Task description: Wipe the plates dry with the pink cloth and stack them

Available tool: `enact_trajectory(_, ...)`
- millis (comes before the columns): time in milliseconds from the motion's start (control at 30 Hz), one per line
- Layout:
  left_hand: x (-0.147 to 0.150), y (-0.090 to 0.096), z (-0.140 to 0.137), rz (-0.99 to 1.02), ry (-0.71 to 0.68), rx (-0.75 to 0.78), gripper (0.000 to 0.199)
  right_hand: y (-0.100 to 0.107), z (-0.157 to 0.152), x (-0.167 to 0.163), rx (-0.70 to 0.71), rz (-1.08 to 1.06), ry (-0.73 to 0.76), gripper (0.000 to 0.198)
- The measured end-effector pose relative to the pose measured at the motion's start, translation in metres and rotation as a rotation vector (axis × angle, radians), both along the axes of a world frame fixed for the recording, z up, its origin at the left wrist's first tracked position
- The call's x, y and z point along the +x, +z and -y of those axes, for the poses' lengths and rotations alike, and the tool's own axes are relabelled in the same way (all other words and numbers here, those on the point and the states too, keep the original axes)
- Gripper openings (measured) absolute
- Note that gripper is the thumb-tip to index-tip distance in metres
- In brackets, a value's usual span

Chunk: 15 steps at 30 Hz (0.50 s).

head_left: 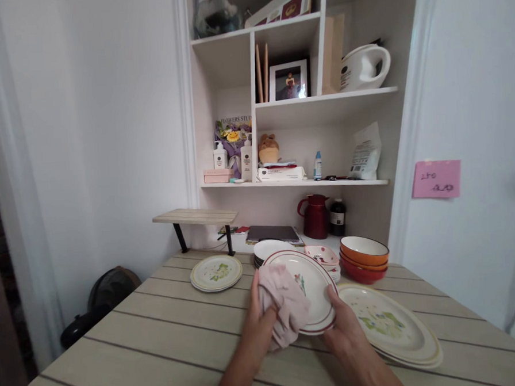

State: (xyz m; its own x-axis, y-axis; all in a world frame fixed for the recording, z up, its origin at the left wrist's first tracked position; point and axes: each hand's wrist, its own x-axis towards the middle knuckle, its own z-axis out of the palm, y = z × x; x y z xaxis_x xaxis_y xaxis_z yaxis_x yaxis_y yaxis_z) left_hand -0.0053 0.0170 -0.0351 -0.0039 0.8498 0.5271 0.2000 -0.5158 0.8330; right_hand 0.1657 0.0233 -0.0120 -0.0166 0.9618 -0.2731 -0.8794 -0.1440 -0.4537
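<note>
A white plate (318, 288) with a red rim and a small flower print is held up, tilted, above the table. My right hand (342, 324) grips its right edge, thumb on the face and the other fingers behind. Against the plate's left part lies a crumpled pink cloth (284, 301), with my left hand (260, 314) closed on it. The cloth hides that side of the rim. Possibly more than one rim shows at the plate's lower edge; I cannot tell whether a second plate is beneath.
On the slatted table (162, 342) stand small green-patterned plates (216, 273), large oval platters (389, 321), stacked orange and red bowls (364, 256), pink patterned bowls (322, 254) and white dishes (271, 248). Behind are a small riser (196, 216), a red jug (315, 216) and wall shelves (295, 184).
</note>
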Motion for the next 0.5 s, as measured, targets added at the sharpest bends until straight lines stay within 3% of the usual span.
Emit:
enact_trajectory(100, -0.006, 0.015, 0.012, 0.150, -0.220, -0.079, 0.080, -0.003, -0.003, 0.002, -0.009, 0.011, 0.002, 0.059)
enact_trajectory(333, -0.014, 0.028, 0.022, 0.390, -0.408, -0.129, 0.084, -0.010, -0.009, 0.010, 0.014, 0.040, -0.038, 0.056)
enact_trajectory(400, -0.015, 0.026, 0.018, 0.482, -0.367, -0.122, 0.074, -0.008, -0.009, 0.014, 0.011, 0.032, -0.049, 0.054)
enact_trajectory(500, -0.023, 0.021, 0.008, 0.492, -0.081, -0.160, 0.049, -0.002, -0.008, 0.019, -0.002, 0.019, -0.058, 0.052)
